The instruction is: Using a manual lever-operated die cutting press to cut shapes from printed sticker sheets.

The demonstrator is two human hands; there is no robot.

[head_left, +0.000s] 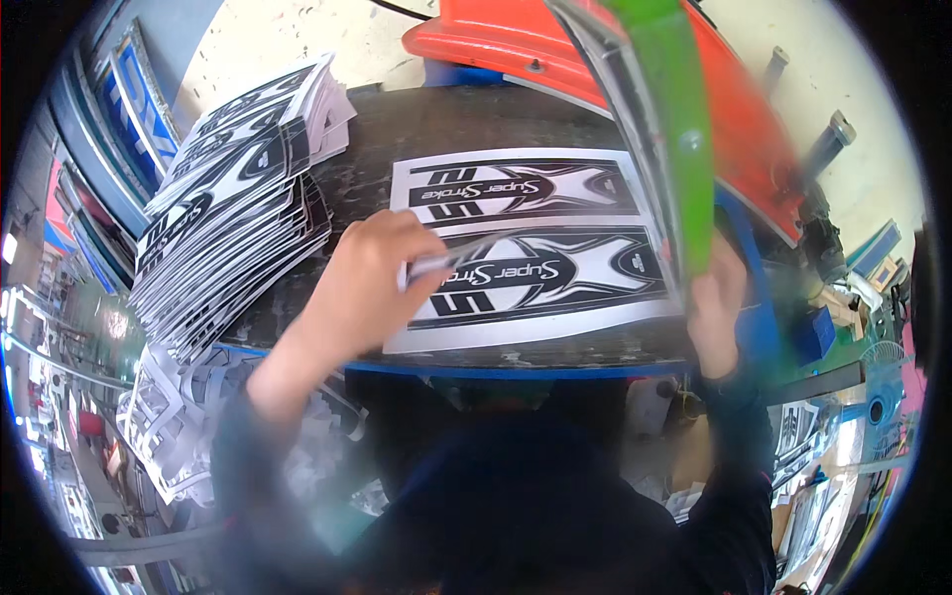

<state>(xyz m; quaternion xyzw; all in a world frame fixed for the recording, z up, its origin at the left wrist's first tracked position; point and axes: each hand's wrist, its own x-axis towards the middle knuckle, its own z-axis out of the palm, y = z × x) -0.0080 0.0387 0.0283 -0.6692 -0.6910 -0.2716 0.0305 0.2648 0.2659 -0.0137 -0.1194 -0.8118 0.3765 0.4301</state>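
Two black-and-white printed designs lie one above the other on white sheet material on the dark table. The farther printed sheet (585, 188) and the nearer printed sheet (565, 322) meet along a slightly curved line; I cannot tell if they are one piece. My left hand (382, 263) is closed in a pinch at the left edge of the nearer print, its fingers partly blurred. On the right, my right hand (716, 297) is closed around the lower end of a raised green lever arm (684, 139) with a grey metal edge. Some of its fingers are hidden.
A tall, fanned stack of printed sheets (233, 208) stands on the left of the dark table (382, 114). Behind the green arm is a red metal body (496, 40). White cut scraps (183, 416) lie below the table at left. A small fan (878, 407) stands at right.
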